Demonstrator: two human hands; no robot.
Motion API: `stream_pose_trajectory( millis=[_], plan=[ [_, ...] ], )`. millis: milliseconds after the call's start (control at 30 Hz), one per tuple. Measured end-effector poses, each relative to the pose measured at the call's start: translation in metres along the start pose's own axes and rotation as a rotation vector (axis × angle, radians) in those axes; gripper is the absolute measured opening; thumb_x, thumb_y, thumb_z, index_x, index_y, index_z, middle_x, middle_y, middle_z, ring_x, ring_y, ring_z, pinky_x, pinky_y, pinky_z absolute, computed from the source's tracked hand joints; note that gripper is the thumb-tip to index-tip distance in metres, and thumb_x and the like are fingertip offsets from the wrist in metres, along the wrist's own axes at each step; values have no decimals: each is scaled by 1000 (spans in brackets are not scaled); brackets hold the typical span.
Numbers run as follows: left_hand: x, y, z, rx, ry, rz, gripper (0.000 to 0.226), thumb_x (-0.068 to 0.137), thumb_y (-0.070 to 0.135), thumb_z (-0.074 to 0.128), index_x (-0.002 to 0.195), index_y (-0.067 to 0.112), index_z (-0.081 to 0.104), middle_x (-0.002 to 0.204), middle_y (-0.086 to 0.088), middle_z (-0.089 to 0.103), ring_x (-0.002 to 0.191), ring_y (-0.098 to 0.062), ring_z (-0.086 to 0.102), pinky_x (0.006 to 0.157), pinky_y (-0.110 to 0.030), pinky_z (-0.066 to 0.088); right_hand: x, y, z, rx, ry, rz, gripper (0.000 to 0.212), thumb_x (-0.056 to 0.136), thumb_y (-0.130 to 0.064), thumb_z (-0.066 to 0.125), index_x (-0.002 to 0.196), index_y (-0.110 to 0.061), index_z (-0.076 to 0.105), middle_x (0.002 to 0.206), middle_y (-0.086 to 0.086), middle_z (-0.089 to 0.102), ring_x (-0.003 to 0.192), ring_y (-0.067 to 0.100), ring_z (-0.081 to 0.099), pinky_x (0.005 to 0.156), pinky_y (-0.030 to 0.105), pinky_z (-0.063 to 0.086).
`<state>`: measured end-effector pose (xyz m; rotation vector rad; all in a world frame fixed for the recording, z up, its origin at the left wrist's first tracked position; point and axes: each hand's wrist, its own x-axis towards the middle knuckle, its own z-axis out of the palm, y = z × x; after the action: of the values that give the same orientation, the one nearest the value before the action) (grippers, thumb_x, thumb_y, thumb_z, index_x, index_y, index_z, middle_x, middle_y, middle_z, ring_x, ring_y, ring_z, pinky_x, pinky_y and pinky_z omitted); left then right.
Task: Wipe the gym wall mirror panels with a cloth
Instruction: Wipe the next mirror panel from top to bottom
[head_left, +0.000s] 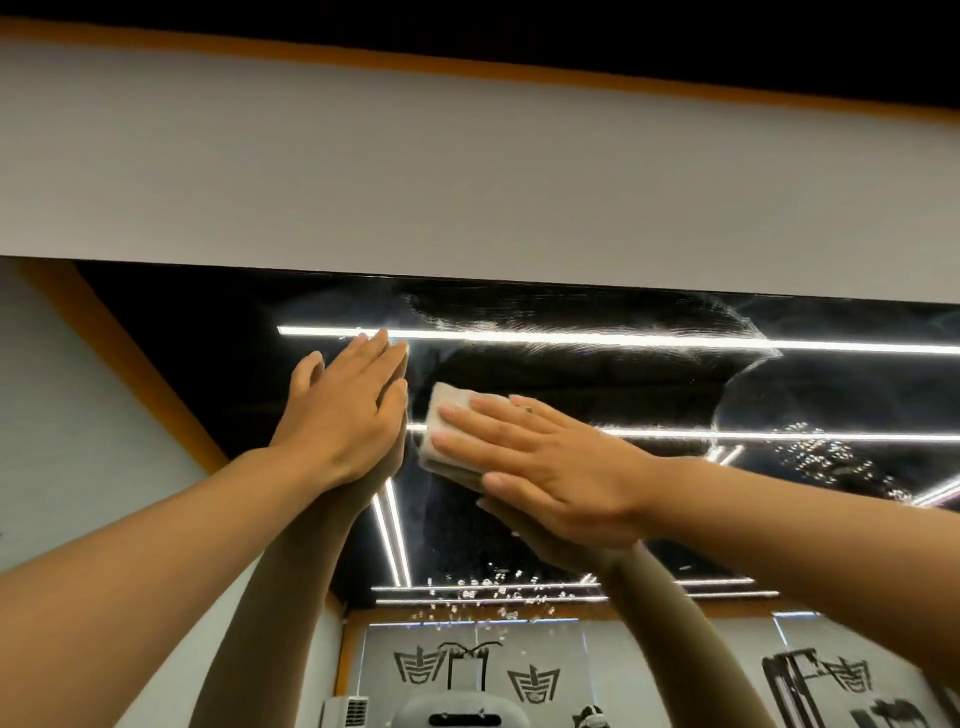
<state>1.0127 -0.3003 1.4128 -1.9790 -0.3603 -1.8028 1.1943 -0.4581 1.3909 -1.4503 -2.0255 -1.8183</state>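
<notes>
- Fingers (467, 415) of the right hand (545, 467) lie straight, pressing a folded white cloth (452, 410) flat against the mirror (623, 374) near its top edge.
- Left hand (343, 410) rests flat, fingers straight, holding nothing, on the glass just beside the cloth.
- Wipe streaks (571, 317) and droplets (826, 452) mark the mirror.

right hand (545, 467) pressing cloth (452, 431) on mirror (649, 374), left hand (343, 410) flat
</notes>
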Motion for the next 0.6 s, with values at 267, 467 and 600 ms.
stream_pose_trajectory(
  millis=[267,467,600],
  plan=[
    [-2,-16,-1,82,8,97,69,90,50,10,157,34,13,164,17,8,149,3,-1,119,-30,-2,31,65,-24,5,114,315,51,106,-44,11,156,-37,3,165,-12,-5,151,6,-7,124,34,0],
    [-1,-20,0,59,22,94,68,90,49,11,156,34,14,164,17,9,148,4,1,119,-28,-3,116,45,-23,-2,153,390,48,108,-36,17,157,-33,13,166,-3,2,152,21,1,121,44,2],
    [-2,-24,0,-1,48,80,67,92,44,14,157,28,17,164,11,15,148,2,7,119,-24,-2,90,13,-11,30,138,212,48,108,-39,16,156,-38,6,166,-9,-4,151,11,-10,123,36,-7]
  ],
)
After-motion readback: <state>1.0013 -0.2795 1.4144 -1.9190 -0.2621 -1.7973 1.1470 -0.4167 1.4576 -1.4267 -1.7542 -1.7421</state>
